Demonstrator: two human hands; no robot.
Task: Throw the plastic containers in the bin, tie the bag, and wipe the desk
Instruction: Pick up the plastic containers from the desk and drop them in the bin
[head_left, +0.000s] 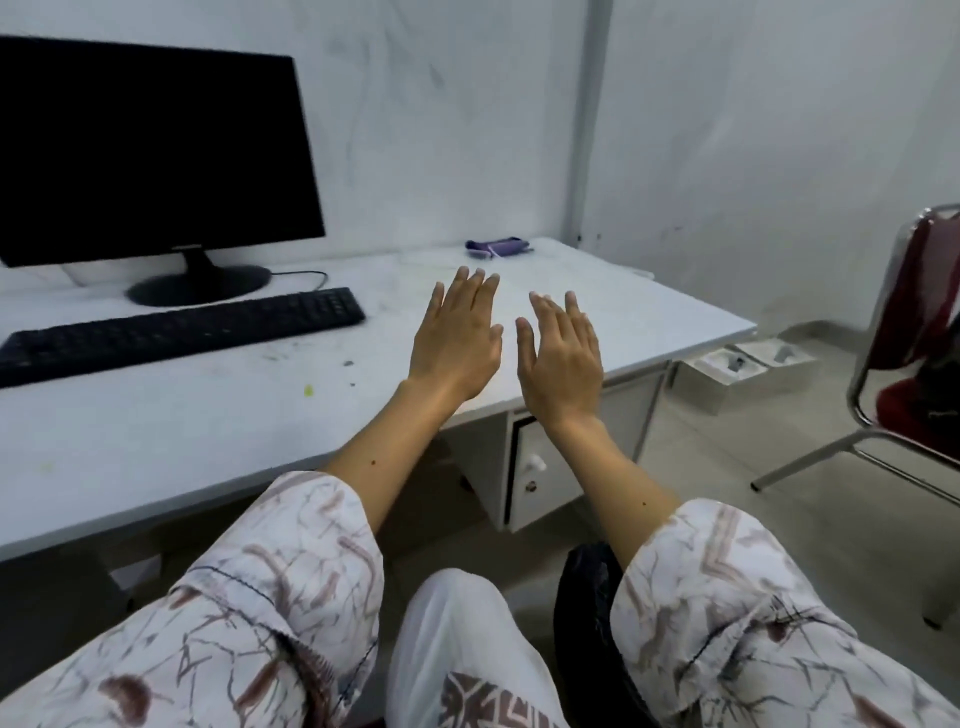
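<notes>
My left hand (457, 332) and my right hand (561, 353) are held out side by side above the right part of the white desk (208, 431), palms down, fingers straight, holding nothing. A purple cloth (496, 247) lies at the desk's far right corner, beyond both hands. Small green and grey specks (309, 389) mark the desk surface. A black bin bag (587, 597) shows on the floor under my right forearm, mostly hidden by my sleeve. No plastic container is in view on the desk.
A black monitor (150, 150) and keyboard (176, 330) stand on the desk's left. A drawer unit (545, 467) sits under the desk. White boxes (748, 369) lie on the floor by the wall. A red chair (914, 332) stands at the right.
</notes>
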